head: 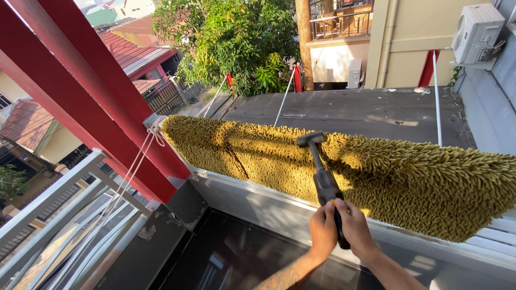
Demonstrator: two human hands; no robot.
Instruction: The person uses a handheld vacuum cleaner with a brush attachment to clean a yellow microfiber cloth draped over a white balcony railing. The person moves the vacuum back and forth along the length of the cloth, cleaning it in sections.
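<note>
Over the balcony rail, a shaggy olive-yellow rug hangs draped, its pile lit by the sun. In the head view, the left hand and the right hand are both wrapped tight round the lower end of a black hammer-shaped tool, side by side and touching. The tool's shaft rises up and left from the hands, and its crosswise head lies against the rug near the top fold. Left of the rug, a red beam slants down, with white cords tied at the rug's left end. Beyond the rug lies a grey flat roof, then a leafy tree. Up to the right of the rug, a white air-conditioner unit sits on a wall.
</note>
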